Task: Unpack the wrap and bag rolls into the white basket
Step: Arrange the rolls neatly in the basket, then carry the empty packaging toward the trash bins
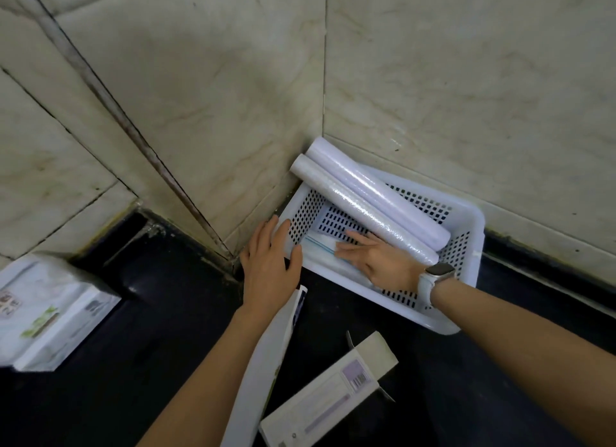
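- At the far left edge of the frame, a white pack [50, 316] is sitting on the dark counter [140, 363], well apart from your work; I cannot tell what it is holding.
- Left of centre, your left hand [271, 263] is lying flat with fingers apart, clamped on nothing, and pressing against the basket's near left corner, likely to keep the basket from sliding.
- Under that forearm, a long white box [263, 363] is lying on the counter; whether it is emptied I cannot tell.
- At lower centre, a second box [328, 393] is lying with its end flap open, so it is probably already emptied.
- Right of centre, your right hand [380, 260] is reaching inside the basket [466, 270], fingers spread and flat on a pale roll [325, 250] on its floor, gripping nothing; you are probably settling it in place.
- Further right, two long rolls [373, 200] are resting side by side, touching, slanting from the basket's far right side up over its upper-left rim toward the tiled corner, seemingly too long to lie flat.
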`<action>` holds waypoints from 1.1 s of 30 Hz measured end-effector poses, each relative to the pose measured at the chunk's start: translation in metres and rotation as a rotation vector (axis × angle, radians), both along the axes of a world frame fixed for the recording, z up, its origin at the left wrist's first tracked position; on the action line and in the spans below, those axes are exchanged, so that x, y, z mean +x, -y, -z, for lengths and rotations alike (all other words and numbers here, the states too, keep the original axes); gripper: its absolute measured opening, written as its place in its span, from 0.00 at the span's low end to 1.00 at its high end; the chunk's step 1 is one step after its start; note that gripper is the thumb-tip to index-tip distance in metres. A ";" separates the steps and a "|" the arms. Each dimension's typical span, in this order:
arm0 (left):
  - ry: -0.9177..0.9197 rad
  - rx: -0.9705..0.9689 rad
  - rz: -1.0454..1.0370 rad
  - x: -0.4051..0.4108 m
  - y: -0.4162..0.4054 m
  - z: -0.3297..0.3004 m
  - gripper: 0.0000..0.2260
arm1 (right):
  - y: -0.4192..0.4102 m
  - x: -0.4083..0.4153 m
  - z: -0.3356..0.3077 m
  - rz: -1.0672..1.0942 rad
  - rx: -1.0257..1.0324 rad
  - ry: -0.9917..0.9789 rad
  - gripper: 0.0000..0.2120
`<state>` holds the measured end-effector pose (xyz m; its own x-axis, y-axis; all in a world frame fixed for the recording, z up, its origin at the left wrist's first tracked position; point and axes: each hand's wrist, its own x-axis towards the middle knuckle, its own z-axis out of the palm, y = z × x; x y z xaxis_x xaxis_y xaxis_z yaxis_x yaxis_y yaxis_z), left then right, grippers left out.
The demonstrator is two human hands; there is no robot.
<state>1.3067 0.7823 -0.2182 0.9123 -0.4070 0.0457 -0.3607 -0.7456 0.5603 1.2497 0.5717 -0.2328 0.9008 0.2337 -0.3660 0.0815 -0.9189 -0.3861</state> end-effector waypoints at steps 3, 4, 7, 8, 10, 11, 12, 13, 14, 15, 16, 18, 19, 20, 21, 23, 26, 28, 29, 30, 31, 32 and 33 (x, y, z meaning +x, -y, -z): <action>0.015 -0.030 -0.014 -0.008 -0.006 -0.006 0.24 | -0.012 -0.005 -0.011 0.226 0.294 -0.074 0.19; 0.015 -0.035 -0.020 -0.012 -0.009 -0.007 0.23 | -0.016 -0.009 -0.017 0.284 0.335 -0.059 0.19; -0.022 -0.018 -0.053 -0.026 -0.023 -0.010 0.24 | -0.031 -0.032 -0.034 0.367 0.326 0.224 0.18; -0.054 0.018 -0.068 -0.035 -0.029 -0.010 0.25 | -0.039 -0.047 -0.038 0.333 0.288 0.353 0.18; -0.163 0.139 -0.102 -0.055 -0.042 -0.007 0.32 | -0.059 -0.079 -0.039 0.181 0.194 0.550 0.17; -0.223 0.206 -0.114 -0.065 -0.049 -0.004 0.37 | -0.069 -0.096 -0.035 0.086 0.169 0.578 0.17; -0.284 0.261 -0.122 -0.074 -0.055 -0.001 0.41 | -0.079 -0.110 -0.029 -0.003 0.152 0.534 0.19; -0.346 0.300 -0.126 -0.081 -0.060 0.003 0.45 | -0.087 -0.123 -0.023 -0.072 0.126 0.430 0.23; -0.400 0.329 -0.127 -0.086 -0.065 0.007 0.48 | -0.093 -0.133 -0.018 -0.113 0.083 0.301 0.28; -0.440 0.352 -0.123 -0.089 -0.068 0.009 0.50 | -0.098 -0.141 -0.012 -0.129 0.027 0.185 0.31; -0.469 0.367 -0.119 -0.091 -0.071 0.010 0.51 | -0.101 -0.147 -0.006 -0.128 -0.031 0.113 0.34; -0.491 0.364 -0.110 -0.094 -0.074 0.011 0.51 | -0.104 -0.155 0.005 -0.054 -0.114 0.086 0.38; -0.477 0.355 -0.095 -0.096 -0.075 0.011 0.50 | -0.106 -0.158 0.009 -0.001 -0.127 0.127 0.38; -0.449 0.343 -0.074 -0.098 -0.077 0.012 0.49 | -0.109 -0.161 0.011 0.050 -0.145 0.166 0.38; -0.421 0.322 -0.055 -0.099 -0.079 0.014 0.47 | -0.113 -0.163 0.013 0.094 -0.161 0.195 0.37; -0.390 0.237 -0.046 -0.101 -0.083 0.017 0.45 | -0.118 -0.171 0.016 0.137 -0.181 0.262 0.36; -0.371 0.097 -0.038 -0.109 -0.090 0.013 0.41 | -0.121 -0.198 0.015 0.215 -0.174 0.359 0.35; -0.350 -0.004 0.000 -0.122 -0.093 0.005 0.38 | -0.120 -0.232 0.016 0.316 -0.157 0.390 0.33; -0.331 -0.058 0.026 -0.132 -0.094 0.000 0.37 | -0.120 -0.252 0.014 0.382 -0.143 0.399 0.31; -0.312 -0.106 0.055 -0.145 -0.094 -0.005 0.37 | -0.118 -0.274 0.012 0.462 -0.127 0.412 0.30; -0.297 -0.143 0.086 -0.159 -0.094 -0.011 0.36 | -0.117 -0.298 0.010 0.561 -0.108 0.418 0.30; -0.284 -0.169 0.120 -0.175 -0.093 -0.015 0.35 | -0.118 -0.324 0.007 0.667 -0.082 0.421 0.29; -0.275 -0.188 0.158 -0.193 -0.091 -0.018 0.34 | -0.120 -0.350 0.003 0.781 -0.054 0.432 0.28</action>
